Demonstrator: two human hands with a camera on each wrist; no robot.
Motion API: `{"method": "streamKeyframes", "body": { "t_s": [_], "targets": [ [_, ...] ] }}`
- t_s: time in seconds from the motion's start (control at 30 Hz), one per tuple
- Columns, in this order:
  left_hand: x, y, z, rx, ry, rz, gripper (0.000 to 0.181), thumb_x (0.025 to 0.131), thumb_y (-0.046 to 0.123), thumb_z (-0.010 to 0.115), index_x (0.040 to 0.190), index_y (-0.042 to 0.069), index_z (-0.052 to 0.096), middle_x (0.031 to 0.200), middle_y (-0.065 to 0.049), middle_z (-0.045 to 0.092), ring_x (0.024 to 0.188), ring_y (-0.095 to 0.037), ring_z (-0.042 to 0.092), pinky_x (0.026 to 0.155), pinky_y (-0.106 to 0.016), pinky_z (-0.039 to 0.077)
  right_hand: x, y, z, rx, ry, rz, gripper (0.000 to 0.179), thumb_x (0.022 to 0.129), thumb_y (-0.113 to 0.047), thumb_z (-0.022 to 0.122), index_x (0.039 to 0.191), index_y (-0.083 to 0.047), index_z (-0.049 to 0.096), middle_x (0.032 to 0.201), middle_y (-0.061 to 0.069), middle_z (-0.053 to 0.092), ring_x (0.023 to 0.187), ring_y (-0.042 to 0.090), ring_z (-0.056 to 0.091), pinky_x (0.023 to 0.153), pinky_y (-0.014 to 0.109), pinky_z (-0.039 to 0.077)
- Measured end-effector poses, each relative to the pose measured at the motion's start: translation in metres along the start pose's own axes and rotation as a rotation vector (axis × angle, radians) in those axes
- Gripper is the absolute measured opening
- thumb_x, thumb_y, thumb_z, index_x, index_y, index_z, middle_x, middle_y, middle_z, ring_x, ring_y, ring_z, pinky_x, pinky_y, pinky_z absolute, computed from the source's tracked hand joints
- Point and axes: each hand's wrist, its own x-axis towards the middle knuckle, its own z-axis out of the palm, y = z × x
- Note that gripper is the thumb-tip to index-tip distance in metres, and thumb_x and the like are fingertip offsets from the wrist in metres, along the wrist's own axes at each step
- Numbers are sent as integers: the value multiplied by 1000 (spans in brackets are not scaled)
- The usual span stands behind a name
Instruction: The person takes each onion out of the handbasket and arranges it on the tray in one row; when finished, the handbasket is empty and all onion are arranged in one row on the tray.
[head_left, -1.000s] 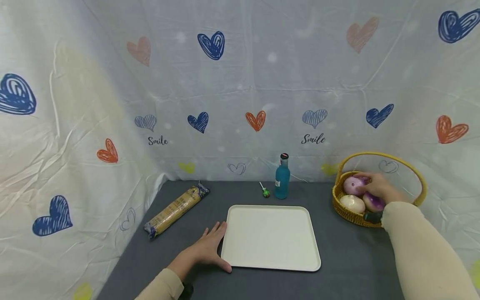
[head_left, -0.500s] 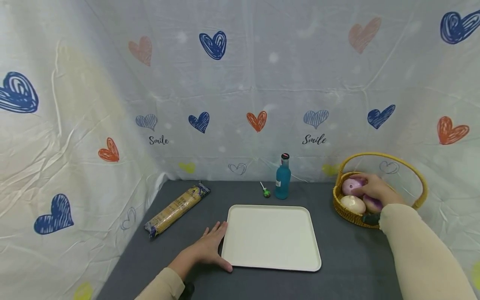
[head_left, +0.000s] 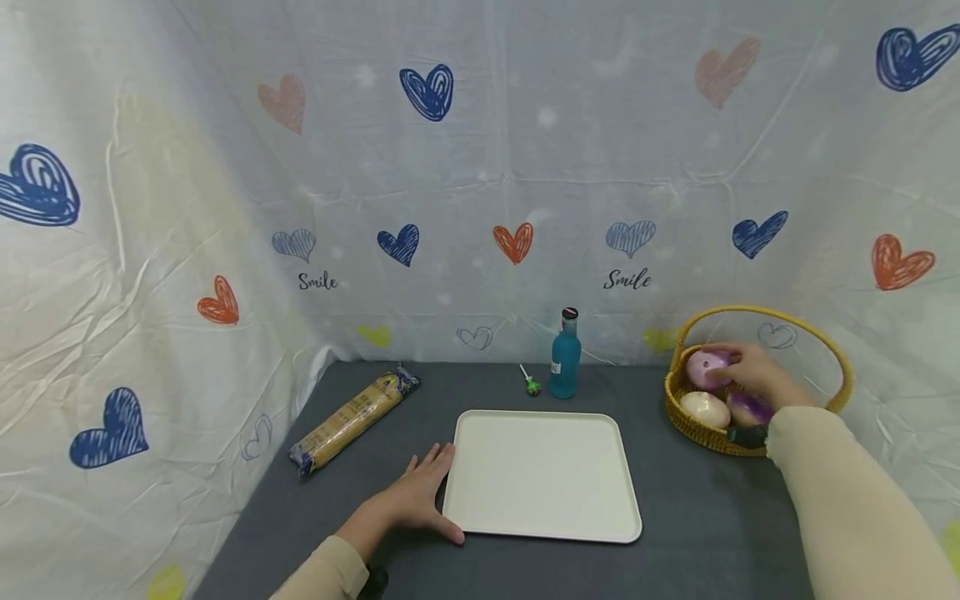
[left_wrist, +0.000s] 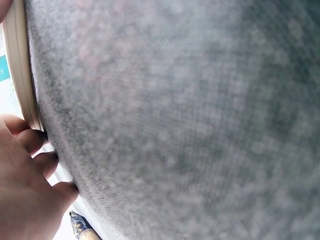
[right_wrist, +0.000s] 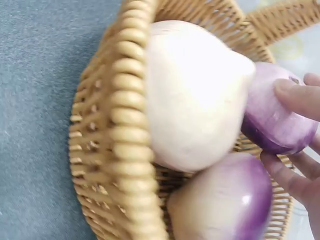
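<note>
At the right, in the head view, my right hand (head_left: 757, 372) reaches into a yellow wicker basket (head_left: 686, 429). Its thumb and fingers grip a purple turnip (right_wrist: 277, 107) from both sides, as the right wrist view shows. A white turnip (right_wrist: 195, 95) with a pointed tip lies beside that one, and a white-and-purple turnip (right_wrist: 225, 200) sits closer to the wrist. My left hand (head_left: 412, 500) rests at the left edge of a cream rectangular tray (head_left: 543, 475), fingers spread, thumb at the near corner. In the left wrist view, fingertips (left_wrist: 47, 162) touch the grey cloth by the tray rim.
A blue bottle (head_left: 566, 358) stands behind the tray, with a green lollipop (head_left: 532, 387) lying beside it. A yellow pack of noodles (head_left: 352, 421) lies at the left. The basket's arched handle (head_left: 832, 346) rises over my right hand. A heart-printed cloth (head_left: 480, 192) hangs behind the table.
My right hand and the purple turnip shift slightly left, then back right, staying within the basket. The left hand and the tray stay where they are.
</note>
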Motion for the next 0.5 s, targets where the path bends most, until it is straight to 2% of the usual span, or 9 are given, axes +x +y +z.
{"method": "streamKeyframes", "body": {
  "t_s": [0.17, 0.27, 0.5],
  "targets": [
    [1, 0, 0, 0, 5, 6, 144, 60, 70, 86, 162, 5, 10, 169, -15, 12, 157, -36, 6, 122, -65, 5, -13, -10, -10, 89, -30, 72, 73, 94, -23, 71, 156, -7, 37, 147, 34, 41, 126, 44, 47, 96, 49, 46],
    [1, -1, 0, 2, 6, 7, 143, 61, 70, 86, 162, 4, 10, 169, -16, 12, 157, -37, 6, 122, -65, 5, -19, -18, -14, 122, -36, 88, 74, 95, -24, 70, 158, -8, 34, 149, 35, 37, 128, 46, 44, 99, 54, 45],
    [2, -2, 1, -11, 2, 3, 144, 60, 69, 87, 163, 5, 9, 169, -15, 11, 157, -37, 5, 121, -65, 4, -30, -31, -22, -101, 58, -13, 71, 94, -36, 72, 150, -3, 45, 137, 38, 51, 123, 53, 51, 97, 61, 46]
  ]
}}
